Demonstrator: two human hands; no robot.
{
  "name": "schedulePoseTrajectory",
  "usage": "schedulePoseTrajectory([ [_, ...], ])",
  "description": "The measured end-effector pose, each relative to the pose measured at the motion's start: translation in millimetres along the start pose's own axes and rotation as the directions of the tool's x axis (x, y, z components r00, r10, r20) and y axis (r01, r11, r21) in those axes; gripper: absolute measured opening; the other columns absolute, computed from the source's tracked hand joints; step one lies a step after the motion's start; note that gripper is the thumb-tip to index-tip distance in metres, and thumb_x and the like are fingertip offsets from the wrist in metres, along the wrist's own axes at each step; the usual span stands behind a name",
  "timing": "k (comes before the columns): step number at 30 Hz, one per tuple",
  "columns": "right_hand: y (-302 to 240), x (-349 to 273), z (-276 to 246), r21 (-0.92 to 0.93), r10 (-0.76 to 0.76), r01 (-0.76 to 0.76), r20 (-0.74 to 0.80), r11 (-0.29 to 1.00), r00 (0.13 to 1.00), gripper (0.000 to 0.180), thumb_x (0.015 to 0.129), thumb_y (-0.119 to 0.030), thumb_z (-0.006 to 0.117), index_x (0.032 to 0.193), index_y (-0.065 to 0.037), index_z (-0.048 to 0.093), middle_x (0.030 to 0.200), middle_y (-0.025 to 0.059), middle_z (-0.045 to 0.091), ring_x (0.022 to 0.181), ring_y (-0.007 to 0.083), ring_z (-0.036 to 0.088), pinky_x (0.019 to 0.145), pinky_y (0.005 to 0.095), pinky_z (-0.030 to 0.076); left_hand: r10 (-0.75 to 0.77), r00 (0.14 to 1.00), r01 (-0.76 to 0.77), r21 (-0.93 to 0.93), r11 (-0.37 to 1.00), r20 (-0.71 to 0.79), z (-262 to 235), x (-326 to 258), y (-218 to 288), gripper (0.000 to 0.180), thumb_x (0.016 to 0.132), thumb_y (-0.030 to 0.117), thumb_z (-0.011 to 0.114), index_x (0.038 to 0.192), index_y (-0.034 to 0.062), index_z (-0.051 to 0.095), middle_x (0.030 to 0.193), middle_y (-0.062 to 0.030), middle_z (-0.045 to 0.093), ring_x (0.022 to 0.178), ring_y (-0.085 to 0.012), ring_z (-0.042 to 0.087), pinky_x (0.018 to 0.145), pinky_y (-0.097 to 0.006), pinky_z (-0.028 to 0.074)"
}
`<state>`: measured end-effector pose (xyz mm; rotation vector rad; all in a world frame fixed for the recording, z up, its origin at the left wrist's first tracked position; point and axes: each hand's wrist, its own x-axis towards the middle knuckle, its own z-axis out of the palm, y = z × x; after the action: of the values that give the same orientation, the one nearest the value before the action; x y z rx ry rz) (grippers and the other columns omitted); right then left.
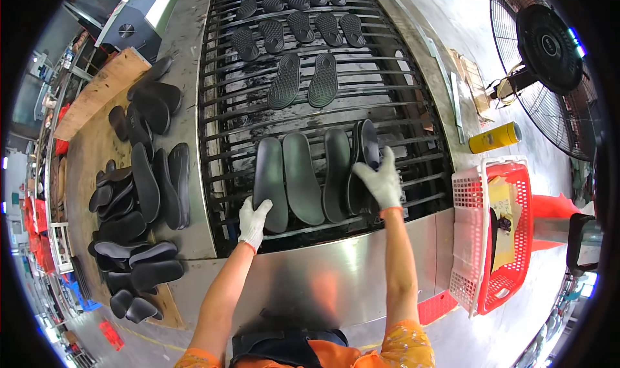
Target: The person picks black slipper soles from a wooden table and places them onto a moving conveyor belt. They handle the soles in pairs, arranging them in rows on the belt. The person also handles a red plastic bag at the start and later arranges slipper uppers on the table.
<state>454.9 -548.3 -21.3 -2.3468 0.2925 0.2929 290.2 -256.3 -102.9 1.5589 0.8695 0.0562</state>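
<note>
Several dark shoe soles point(300, 177) lie side by side, lengthwise, on the near end of a black slatted conveyor. My left hand point(252, 222), in a white knitted glove, is at the near end of the leftmost sole point(270, 180). Its thumb touches that sole's edge and stands apart from the fingers. At the right end of the row, two soles overlap, and the upper one point(369, 142) is tilted on its side. My gloved right hand point(382, 179) rests against this pair, thumb and fingers spread; part of the contact is hidden beneath the hand.
Farther along the slatted conveyor point(213, 119), patterned soles point(284, 80) lie in rows. Loose soles pile on a wooden table point(84, 142) at left. To the right are a red and white basket point(469, 239), a yellow cylinder point(494, 138) and a large fan point(549, 48).
</note>
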Motion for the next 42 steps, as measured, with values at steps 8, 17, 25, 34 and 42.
schedulePoseTrajectory([
  [8,-22,6,36,-0.405,0.014,-0.03,-0.041,0.914,0.999,0.098,0.072,-0.053,0.079,0.157,-0.03,0.036,0.142,0.0253,0.046,0.129,0.0424,0.05,0.101,0.0488,0.047,0.031,0.998,-0.024,-0.111,0.994,0.06,2,10,-6,0.037,0.086,0.011,0.071,0.119,-0.0044,0.065,0.107,-0.0107,0.073,0.094,-0.0172,0.066,0.089,-0.033,0.051],
  [17,5,34,11,-0.591,-0.046,-0.062,-0.167,0.805,0.985,0.079,0.079,-0.048,0.075,0.151,-0.035,0.046,0.129,0.0205,0.054,0.114,0.038,0.056,0.093,0.0493,0.046,0.051,0.996,-0.045,-0.083,0.996,0.074,7,14,0,0.037,0.088,0.011,0.069,0.122,-0.003,0.065,0.107,-0.0084,0.071,0.095,-0.0149,0.064,0.088,-0.031,0.05],
  [25,31,71,-43,-0.585,-0.014,-0.175,-0.303,0.792,0.953,0.076,0.078,-0.061,0.071,0.145,-0.028,0.053,0.129,0.0259,0.058,0.119,0.0443,0.058,0.095,0.0527,0.05,0.24,0.97,-0.241,0.003,0.971,0.027,8,10,12,0.048,0.085,0.013,0.07,0.131,0.0035,0.061,0.112,-0.0108,0.073,0.1,-0.0204,0.069,0.091,-0.035,0.053],
  [34,74,27,1,-0.57,-0.32,0.062,-0.366,0.819,0.874,0.063,0.1,-0.051,0.053,0.147,-0.008,0.05,0.145,0.0298,0.049,0.135,0.0444,0.046,0.112,0.0504,0.038,0.21,0.974,-0.197,0.135,0.971,-0.089,-50,-39,-4,0.055,0.085,0.016,0.074,0.136,0.0038,0.057,0.12,-0.0166,0.068,0.104,-0.0248,0.07,0.096,-0.037,0.054],
  [42,-32,-135,135,-0.087,-0.808,0.809,0.059,0.581,0.586,0.06,0.082,-0.017,0.078,0.136,-0.002,0.056,0.138,0.0258,0.051,0.128,0.0429,0.049,0.108,0.051,0.043,0.069,0.941,-0.067,0.019,0.998,-0.332,-177,-135,-37,0.038,0.087,0.013,0.072,0.124,0.0049,0.066,0.116,-0.0114,0.072,0.102,-0.0229,0.07,0.093,-0.036,0.056],
])
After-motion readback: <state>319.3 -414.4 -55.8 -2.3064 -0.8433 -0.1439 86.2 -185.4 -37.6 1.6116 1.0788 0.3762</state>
